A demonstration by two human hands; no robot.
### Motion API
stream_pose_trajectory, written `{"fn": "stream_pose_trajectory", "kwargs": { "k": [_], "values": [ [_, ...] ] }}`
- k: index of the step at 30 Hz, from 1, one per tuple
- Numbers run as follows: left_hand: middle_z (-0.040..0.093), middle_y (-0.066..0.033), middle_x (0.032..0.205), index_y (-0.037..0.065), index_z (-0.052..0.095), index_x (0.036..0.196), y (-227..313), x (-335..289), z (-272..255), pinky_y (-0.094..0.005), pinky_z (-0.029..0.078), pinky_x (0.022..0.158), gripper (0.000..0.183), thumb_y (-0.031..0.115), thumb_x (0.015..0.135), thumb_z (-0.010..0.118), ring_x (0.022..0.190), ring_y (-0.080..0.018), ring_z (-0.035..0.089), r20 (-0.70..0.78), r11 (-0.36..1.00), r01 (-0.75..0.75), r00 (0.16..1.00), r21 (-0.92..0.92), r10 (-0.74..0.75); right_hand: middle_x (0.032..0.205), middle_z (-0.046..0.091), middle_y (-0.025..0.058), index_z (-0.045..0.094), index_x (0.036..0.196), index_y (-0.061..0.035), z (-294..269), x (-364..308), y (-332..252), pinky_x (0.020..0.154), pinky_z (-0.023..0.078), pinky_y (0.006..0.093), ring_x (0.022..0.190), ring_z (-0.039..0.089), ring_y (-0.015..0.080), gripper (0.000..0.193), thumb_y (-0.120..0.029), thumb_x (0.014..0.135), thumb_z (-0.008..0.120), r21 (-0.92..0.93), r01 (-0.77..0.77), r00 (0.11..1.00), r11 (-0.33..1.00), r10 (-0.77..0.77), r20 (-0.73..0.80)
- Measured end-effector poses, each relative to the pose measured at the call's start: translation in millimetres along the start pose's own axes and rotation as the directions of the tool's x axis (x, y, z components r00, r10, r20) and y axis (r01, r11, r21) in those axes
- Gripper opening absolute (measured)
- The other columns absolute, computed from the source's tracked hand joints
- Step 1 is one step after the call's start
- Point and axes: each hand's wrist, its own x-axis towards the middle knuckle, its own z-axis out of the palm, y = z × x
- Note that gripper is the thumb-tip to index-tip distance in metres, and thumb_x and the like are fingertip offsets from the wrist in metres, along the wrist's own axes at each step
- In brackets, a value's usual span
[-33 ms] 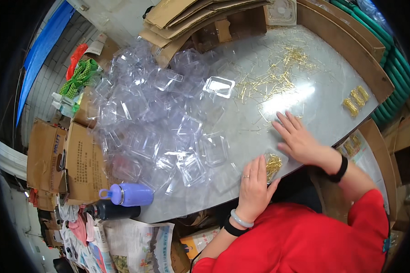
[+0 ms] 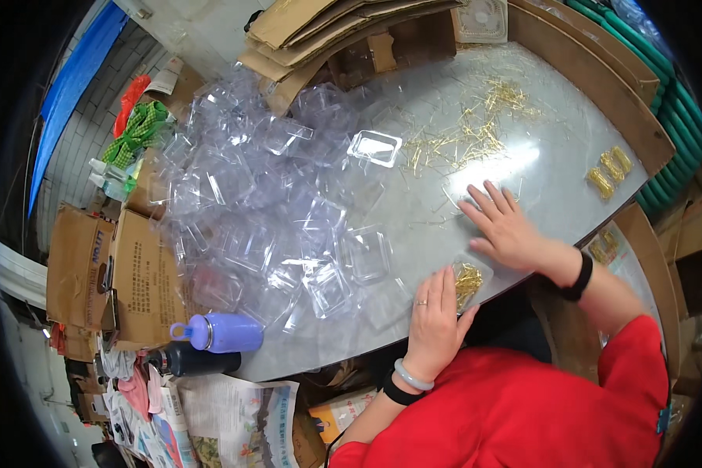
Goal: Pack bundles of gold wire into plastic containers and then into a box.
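Note:
My left hand is closed round the near left side of a small clear plastic box. Thin gold-coloured metal pins lie bunched inside that box, at the table's near edge. My right hand is open, fingers spread, low over or on the tabletop; contact cannot be made out. Just beyond its fingertips are a few loose pins. A larger scatter of loose gold pins stretches across the far part of the table, some apparently with bent ends. Three filled bundles of gold pins sit by the right edge.
A big heap of clear plastic boxes covers the grey table's left side. A purple bottle and a black bottle lie at its near left. Cardboard strips wall the far right edge; cardboard boxes stand left.
My right hand has shifted slightly away from me and to the left, over the tabletop. My left hand and the box have stayed put.

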Motion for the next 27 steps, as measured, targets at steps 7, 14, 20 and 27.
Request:
{"fn": "stream_pose_trajectory", "kwargs": {
  "k": [7, 14, 20, 27],
  "values": [
    [0.046, -0.0260, 0.142, -0.009, 0.043, 0.141, 0.7, 7.9, 4.4, -0.0518, 0.035, 0.112, 0.065, 0.023, 0.091, 0.070, 0.135, -0.0436, 0.042, 0.015, 0.989, -0.022, 1.000, 0.148, 0.020, 0.157, 0.036, 0.0176, 0.041, 0.147, -0.0033, 5.8, 15.1, 20.0, 0.117, 0.029, 0.0533, 0.145, 0.029, 0.0440, 0.060, -0.030, 0.097, 0.060, 0.109, 0.184, 0.981, 0.977, -0.190, 0.047],
    [0.055, -0.0208, 0.127, -0.003, 0.058, 0.126, 10.4, 7.4, -3.4, -0.0481, 0.042, 0.104, 0.043, 0.013, 0.088, 0.071, 0.123, -0.0396, 0.051, -0.166, 0.989, -0.024, 0.985, 0.146, 0.048, 0.151, 0.041, 0.0209, 0.049, 0.141, -0.0051, -3.7, -38.2, 26.3, 0.117, 0.029, 0.0530, 0.141, 0.033, 0.0448, 0.053, -0.028, 0.095, 0.062, 0.144, -0.083, 0.985, 0.986, 0.104, -0.141],
    [0.061, -0.0183, 0.110, -0.003, 0.064, 0.112, 9.4, -4.4, 17.2, -0.0436, 0.048, 0.093, 0.028, 0.006, 0.086, 0.070, 0.105, -0.0364, 0.059, -0.043, 0.970, -0.226, 0.974, -0.086, 0.223, 0.145, 0.047, 0.0214, 0.055, 0.134, -0.0056, 2.7, -40.8, -8.5, 0.116, 0.030, 0.0524, 0.138, 0.036, 0.0452, 0.044, -0.022, 0.094, 0.063, 0.008, -0.073, 0.962, 0.997, 0.072, -0.265],
    [0.056, -0.0243, 0.126, -0.008, 0.059, 0.120, -4.3, 11.0, 21.3, -0.0480, 0.045, 0.100, 0.035, 0.011, 0.091, 0.065, 0.118, -0.0422, 0.053, -0.027, 0.991, -0.039, 0.999, 0.130, 0.043, 0.144, 0.048, 0.0186, 0.056, 0.131, -0.0044, 7.1, -48.1, 0.1, 0.117, 0.032, 0.0493, 0.139, 0.039, 0.0406, 0.041, -0.015, 0.092, 0.063, 0.247, -0.065, 0.955, 0.967, 0.132, -0.266]
  ]
}}
